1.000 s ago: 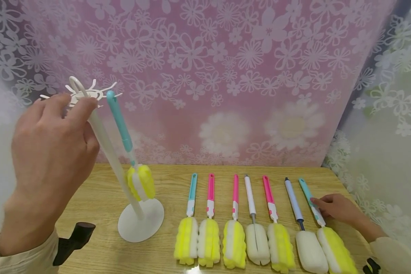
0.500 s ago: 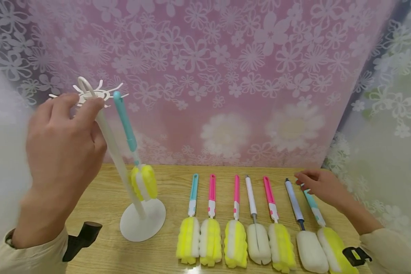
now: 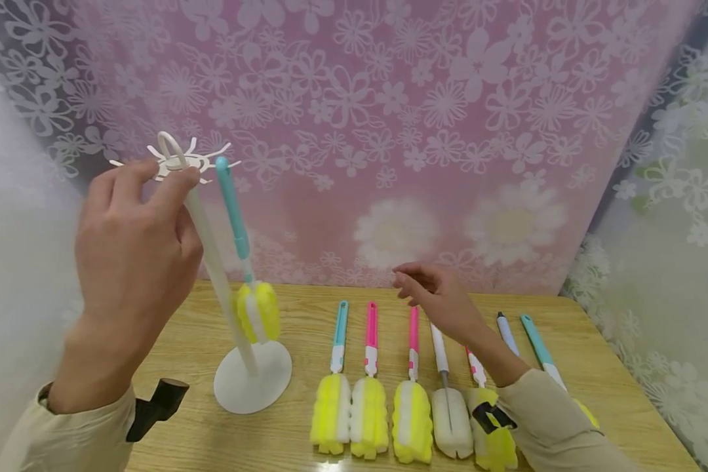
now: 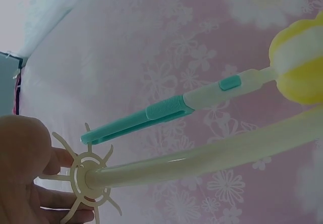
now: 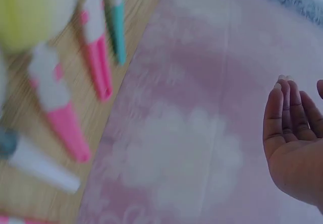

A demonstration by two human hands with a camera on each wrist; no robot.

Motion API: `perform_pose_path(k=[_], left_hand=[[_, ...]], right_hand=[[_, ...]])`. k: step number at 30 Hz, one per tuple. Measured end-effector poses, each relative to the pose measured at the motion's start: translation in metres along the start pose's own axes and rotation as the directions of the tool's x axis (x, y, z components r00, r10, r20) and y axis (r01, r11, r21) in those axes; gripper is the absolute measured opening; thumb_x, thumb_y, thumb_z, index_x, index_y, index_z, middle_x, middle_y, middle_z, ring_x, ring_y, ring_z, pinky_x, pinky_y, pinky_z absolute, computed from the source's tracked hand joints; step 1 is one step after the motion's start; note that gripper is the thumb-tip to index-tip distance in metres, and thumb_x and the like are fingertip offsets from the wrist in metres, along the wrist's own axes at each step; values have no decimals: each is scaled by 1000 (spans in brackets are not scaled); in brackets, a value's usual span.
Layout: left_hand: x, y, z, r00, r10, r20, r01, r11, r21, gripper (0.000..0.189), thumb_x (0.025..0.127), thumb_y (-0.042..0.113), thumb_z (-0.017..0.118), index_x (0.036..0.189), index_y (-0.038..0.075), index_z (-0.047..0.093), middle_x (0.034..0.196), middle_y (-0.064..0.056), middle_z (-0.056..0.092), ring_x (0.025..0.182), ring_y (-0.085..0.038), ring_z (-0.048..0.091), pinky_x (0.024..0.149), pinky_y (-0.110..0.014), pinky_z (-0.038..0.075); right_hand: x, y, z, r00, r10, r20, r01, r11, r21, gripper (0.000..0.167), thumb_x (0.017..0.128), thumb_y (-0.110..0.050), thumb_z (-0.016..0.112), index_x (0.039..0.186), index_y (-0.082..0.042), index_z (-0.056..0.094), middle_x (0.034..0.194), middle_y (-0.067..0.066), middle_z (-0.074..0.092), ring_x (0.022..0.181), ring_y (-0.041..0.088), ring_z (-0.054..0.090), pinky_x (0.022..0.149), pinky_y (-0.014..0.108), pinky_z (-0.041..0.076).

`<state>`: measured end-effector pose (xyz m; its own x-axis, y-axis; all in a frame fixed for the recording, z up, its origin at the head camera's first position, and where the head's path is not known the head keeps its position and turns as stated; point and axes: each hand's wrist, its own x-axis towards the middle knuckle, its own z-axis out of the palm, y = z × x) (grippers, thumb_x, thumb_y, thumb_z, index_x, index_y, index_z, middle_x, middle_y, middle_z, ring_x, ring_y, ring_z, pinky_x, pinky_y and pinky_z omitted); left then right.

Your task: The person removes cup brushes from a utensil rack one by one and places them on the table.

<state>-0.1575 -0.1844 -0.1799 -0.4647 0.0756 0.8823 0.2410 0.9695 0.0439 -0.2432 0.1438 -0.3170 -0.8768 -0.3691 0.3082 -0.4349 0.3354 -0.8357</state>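
A white stand (image 3: 212, 262) with a round base and a ring of curved hooks (image 4: 81, 178) leans slightly in the head view. My left hand (image 3: 136, 229) grips it at the top, by the hook ring. From one hook hangs a teal-handled sponge brush (image 3: 234, 216), its yellow and white head near the pole. My right hand (image 3: 439, 298) is in the air above the row of brushes, fingers relaxed and holding nothing. In the right wrist view the right hand (image 5: 298, 143) shows its fingers extended, apart from every brush.
On the wooden table (image 3: 613, 393) lie several sponge brushes in a row, among them a teal-handled brush (image 3: 339, 341), a pink-handled brush (image 3: 372, 334) and a white-handled brush (image 3: 439, 347). My right forearm covers some at the right. A flowered pink curtain (image 3: 307, 229) stands behind.
My right hand has left the teal-handled brush at the far right, risen and swept left across the row. The left hand keeps its grip on the stand; the view has shifted slightly.
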Motion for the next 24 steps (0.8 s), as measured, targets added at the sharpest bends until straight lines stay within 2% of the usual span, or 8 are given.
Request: perform_pose_path(k=[5,13,18,24], left_hand=[[0,-1,1,1000,8,-2,-8,1000,23,33,84,0,45,109,4,67,110,-29,59,103,-50,50,83,-59,41],[0,-1,0,1000,-3,15,3,1000,25,35,84,-1,46,111,5,66,112,-29,58,104,-49,49,86,-58,40],[0,-1,0,1000,3,19,-3,1000,30,35,85,0,46,112,6,66,112,-29,58,106,-49,49,87,-57,40],[1,-2,-1,1000,10,23,-11,999,40,34,86,0,47,113,6,66,113,-29,58,105,-49,49,87,-58,41]], right_hand=[[24,-30,42,992,-113,52,109,991,76,31,98,-24,54,125,-10,59,109,4,65,90,16,64,77,34,54],[51,-74,94,981,-187,55,174,967,187,33,95,-27,58,125,-14,60,114,-3,63,95,11,62,83,30,52],[59,-92,115,977,-214,17,205,952,226,36,93,-28,62,127,-14,60,117,-6,62,101,8,59,86,29,50],[69,-101,133,973,-230,-27,228,932,280,38,91,-25,66,125,-10,60,118,2,62,101,10,59,88,30,50]])
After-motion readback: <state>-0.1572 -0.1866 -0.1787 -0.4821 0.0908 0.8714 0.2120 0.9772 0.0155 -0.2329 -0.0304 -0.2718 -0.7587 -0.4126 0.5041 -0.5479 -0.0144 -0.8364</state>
